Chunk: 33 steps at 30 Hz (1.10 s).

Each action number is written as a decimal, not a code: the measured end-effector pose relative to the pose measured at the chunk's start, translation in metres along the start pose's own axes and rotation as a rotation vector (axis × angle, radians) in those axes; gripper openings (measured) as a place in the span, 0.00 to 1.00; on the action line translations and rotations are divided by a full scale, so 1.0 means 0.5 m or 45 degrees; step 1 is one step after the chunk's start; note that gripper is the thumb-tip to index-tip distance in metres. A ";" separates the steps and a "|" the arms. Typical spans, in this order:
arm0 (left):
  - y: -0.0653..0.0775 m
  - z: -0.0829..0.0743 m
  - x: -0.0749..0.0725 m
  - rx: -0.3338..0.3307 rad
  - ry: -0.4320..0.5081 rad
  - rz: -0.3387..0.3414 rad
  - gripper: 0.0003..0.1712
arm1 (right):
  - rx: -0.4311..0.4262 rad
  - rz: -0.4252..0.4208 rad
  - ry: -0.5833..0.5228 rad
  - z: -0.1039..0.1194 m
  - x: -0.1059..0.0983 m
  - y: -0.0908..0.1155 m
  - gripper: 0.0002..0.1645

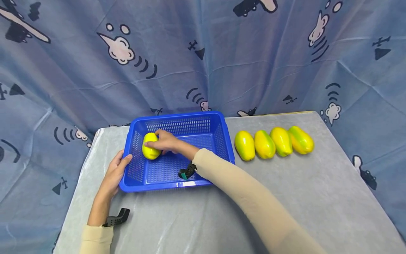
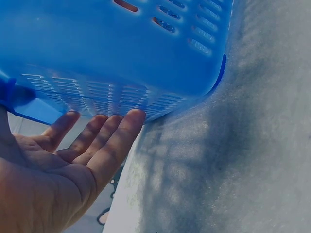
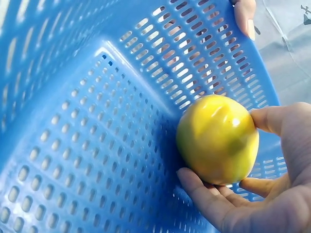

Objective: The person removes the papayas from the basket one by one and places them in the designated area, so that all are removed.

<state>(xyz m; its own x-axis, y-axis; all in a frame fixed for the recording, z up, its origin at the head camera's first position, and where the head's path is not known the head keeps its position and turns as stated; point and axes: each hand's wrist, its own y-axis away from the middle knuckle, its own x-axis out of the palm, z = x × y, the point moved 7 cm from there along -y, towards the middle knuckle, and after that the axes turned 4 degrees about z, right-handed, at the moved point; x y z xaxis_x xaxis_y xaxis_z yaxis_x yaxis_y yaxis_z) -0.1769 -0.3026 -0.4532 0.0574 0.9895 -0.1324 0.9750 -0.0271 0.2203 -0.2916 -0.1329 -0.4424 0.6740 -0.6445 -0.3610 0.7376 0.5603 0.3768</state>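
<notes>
A blue plastic basket [image 1: 177,185] with slotted walls stands on the table. Inside its left end, my right hand [image 1: 166,141] grips a yellow papaya [image 1: 151,150], thumb on one side and fingers around the other. The right wrist view shows this papaya [image 3: 218,141] close to the slotted end wall, over the basket floor. My left hand [image 1: 114,173] holds the basket's left rim, its thumb over the edge. From the left wrist, the fingers [image 2: 114,145] lie along the outside of the wall.
To the right of the basket, several yellow-green papayas [image 1: 264,144] lie in a row on the grey-covered table [image 1: 317,190]. A blue patterned curtain [image 1: 241,63] hangs right behind the table and along its sides.
</notes>
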 end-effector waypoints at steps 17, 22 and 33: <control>0.002 0.001 -0.001 -0.011 0.014 -0.012 0.35 | -0.006 0.023 0.013 0.008 -0.013 0.025 0.41; 0.000 -0.001 0.000 -0.013 0.014 -0.014 0.34 | -0.018 0.028 0.023 0.010 -0.026 0.041 0.41; 0.000 -0.001 -0.003 0.005 0.033 -0.002 0.34 | -0.083 -0.023 0.167 0.029 -0.065 0.086 0.39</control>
<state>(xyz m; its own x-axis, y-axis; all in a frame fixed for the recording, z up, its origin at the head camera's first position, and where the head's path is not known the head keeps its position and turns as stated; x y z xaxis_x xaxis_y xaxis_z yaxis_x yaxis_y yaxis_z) -0.1770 -0.3039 -0.4527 0.0501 0.9929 -0.1078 0.9761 -0.0258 0.2160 -0.2824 -0.0951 -0.4021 0.6572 -0.5836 -0.4769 0.7477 0.5849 0.3144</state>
